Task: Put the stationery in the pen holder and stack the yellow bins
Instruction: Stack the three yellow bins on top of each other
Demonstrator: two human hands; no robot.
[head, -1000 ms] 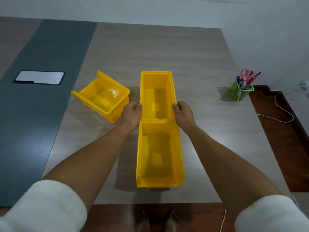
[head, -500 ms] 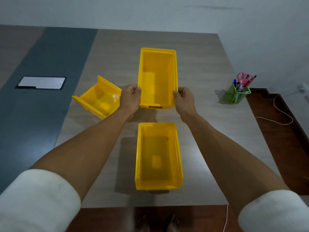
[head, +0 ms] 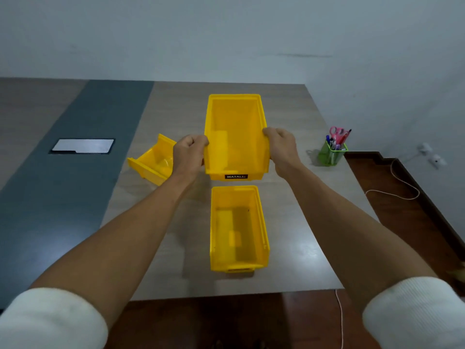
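Wood-grain table [head: 289, 222] is lying under a yellow bin [head: 235, 137] I am holding raised, my left hand [head: 190, 154] and right hand [head: 280, 147] pinching its sides above a second bin [head: 239, 230]; a third bin [head: 153, 161] is sitting left, green pen holder [head: 331, 154] right.

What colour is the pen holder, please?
Green, a see-through mesh pen holder, in the head view.

Two bare hands grip a yellow bin [head: 235, 137] by its long sides, left hand [head: 189, 153] and right hand [head: 281, 144], holding it above the worktop [head: 297, 210]. A second yellow bin [head: 239, 229] sits on the worktop nearer the person. A third bin [head: 153, 163] lies tilted at left, partly behind the left hand. A green pen holder [head: 332, 153] with pens and pink scissors stands at right
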